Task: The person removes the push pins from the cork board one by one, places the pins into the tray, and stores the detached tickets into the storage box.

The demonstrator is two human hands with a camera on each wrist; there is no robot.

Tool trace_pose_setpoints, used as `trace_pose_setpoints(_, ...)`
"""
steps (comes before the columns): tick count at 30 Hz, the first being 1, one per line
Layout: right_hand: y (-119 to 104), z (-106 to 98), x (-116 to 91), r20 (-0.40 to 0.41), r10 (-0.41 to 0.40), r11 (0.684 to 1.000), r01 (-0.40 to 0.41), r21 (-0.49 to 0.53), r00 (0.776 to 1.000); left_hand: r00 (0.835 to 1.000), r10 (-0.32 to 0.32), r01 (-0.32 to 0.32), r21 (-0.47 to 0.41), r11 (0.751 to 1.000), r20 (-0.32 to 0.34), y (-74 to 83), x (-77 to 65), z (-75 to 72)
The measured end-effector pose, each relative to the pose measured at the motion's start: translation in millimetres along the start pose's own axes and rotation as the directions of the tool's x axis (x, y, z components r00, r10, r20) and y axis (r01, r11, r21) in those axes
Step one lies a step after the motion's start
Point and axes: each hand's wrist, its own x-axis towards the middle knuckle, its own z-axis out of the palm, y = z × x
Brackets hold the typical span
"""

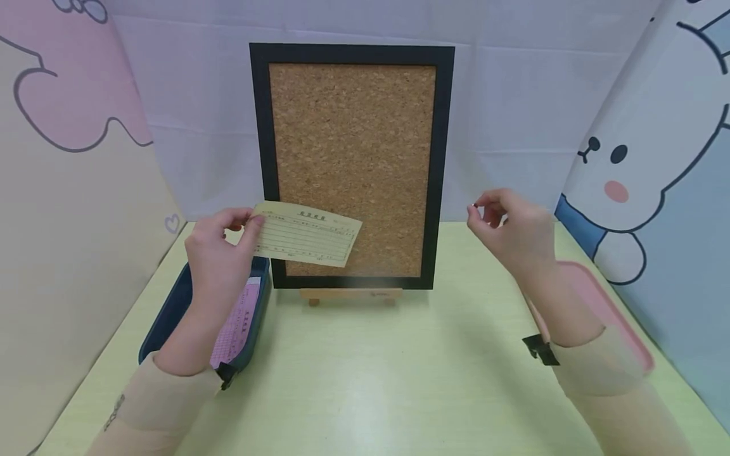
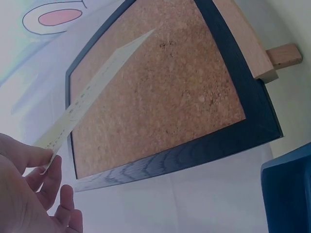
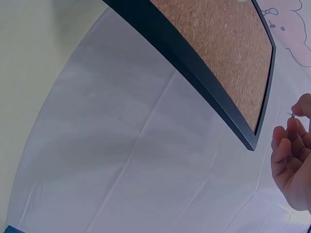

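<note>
Between thumb and fingers, my left hand (image 1: 219,253) pinches the left end of a yellow printed paper slip (image 1: 308,234). The slip overlaps the lower left of a black-framed cork board (image 1: 353,158) in the head view; in the left wrist view the paper slip (image 2: 92,92) appears nearly edge-on, slanting up across the cork. My right hand (image 1: 513,228) is raised to the right of the board and apart from it. A tiny push pin (image 3: 292,115), its thin point sticking out, is pinched at the right fingertips in the right wrist view.
The board stands upright on a small wooden stand (image 1: 350,294) on the pale table (image 1: 365,367). Under my left forearm is a dark blue tray (image 1: 259,316) with pink printed slips (image 1: 239,323) in it. A pink tray (image 1: 604,304) lies partly behind my right forearm.
</note>
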Motion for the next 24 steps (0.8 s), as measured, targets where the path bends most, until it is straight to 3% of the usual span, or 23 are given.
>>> trace_pose_setpoints(11, 22.2, -31.2, -11.6, -0.013, 0.013, 1.000, -0.013, -0.027, 1.000, 0.997, 0.072, -0.073, 0.092, 0.993, 0.021, 9.4, 12.3, -23.1)
trace_pose_setpoints(17, 36.8, -42.6, -19.0, -0.040, 0.032, 0.999, -0.033, -0.033, 0.999, 0.997, 0.049, -0.056, 0.145, 0.988, 0.051, 10.7, 19.5, -37.2)
trace_pose_setpoints(24, 51.8, -54.4, -30.3, -0.056, 0.094, 0.995, -0.095, -0.019, 0.994, 0.994, 0.062, -0.078, 0.192, 0.978, 0.087, 6.8, 29.8, -55.6)
